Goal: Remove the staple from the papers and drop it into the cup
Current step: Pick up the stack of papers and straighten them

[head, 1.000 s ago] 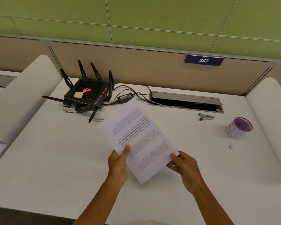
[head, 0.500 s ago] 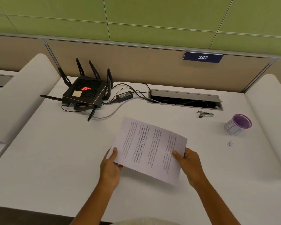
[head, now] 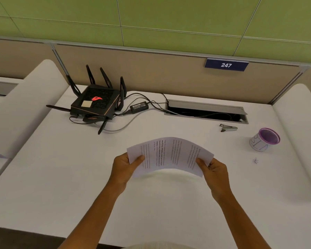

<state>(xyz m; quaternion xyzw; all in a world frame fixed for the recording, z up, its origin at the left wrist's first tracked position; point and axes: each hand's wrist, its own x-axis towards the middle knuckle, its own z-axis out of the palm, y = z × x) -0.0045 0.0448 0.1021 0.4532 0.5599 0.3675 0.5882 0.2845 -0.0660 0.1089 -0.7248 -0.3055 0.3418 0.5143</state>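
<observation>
Left hand [head: 123,168] and right hand [head: 216,171] grip the bowed white printed papers [head: 170,156] mid-frame, fingers closed on its ends; staple seemingly indiscernible.

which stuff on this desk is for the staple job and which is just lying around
For the job: white printed papers, held by left hand and right hand; small metal staple remover; purple-rimmed white cup.

Lying about: black antenna router; black power adapter; grey cable tray.

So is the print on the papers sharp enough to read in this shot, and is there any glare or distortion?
Head view: the text on the papers is too soft to read; only the sign reads, 247. Lighting is even with no glare, and a faint shadow falls on the desk under the sheets. The wide lens bows the wall lines.
</observation>
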